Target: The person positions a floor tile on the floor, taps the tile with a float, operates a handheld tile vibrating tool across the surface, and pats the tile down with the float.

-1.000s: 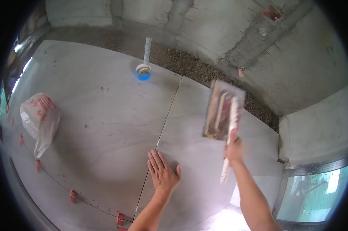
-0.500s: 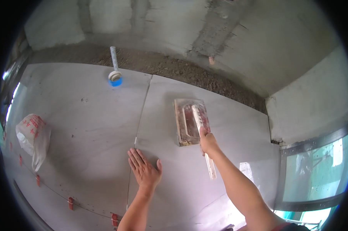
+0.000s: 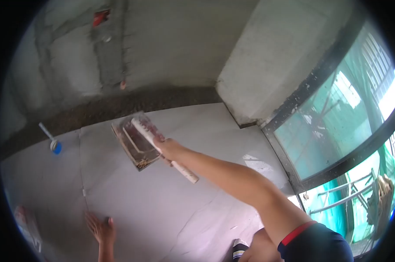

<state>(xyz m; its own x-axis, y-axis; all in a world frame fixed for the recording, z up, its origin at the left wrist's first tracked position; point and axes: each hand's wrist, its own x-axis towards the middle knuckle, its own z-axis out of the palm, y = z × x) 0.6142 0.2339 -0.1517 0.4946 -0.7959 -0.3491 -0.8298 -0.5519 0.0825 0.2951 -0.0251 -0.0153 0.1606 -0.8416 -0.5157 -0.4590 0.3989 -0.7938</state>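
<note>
My right hand point(image 3: 169, 149) is wrapped round the long whitish handle point(image 3: 185, 171) of a flat rectangular tamping block point(image 3: 134, 142). Its head has a raised frame on top and a dirt-stained edge, and sits over the pale grey floor tile point(image 3: 197, 131); whether it touches the surface I cannot tell. At the lower left, my left hand point(image 3: 102, 229) lies with fingers spread by the joint between this tile and the neighbouring tile point(image 3: 44, 179). A small white spacer point(image 3: 84, 192) sits in that joint, just beyond the fingertips.
A white pipe point(image 3: 44, 129) with a blue-wrapped base point(image 3: 56, 147) rises at the back left. A blurred plastic bag point(image 3: 25, 220) lies at the left edge. Bare soil point(image 3: 162, 99) borders the wall, and a framed glass panel point(image 3: 324, 118) stands at right.
The view has swung to the right, bringing more of the glass panel and my knee area into sight. Both hands appear farther left in view; the right still grips the tamping block's handle.
</note>
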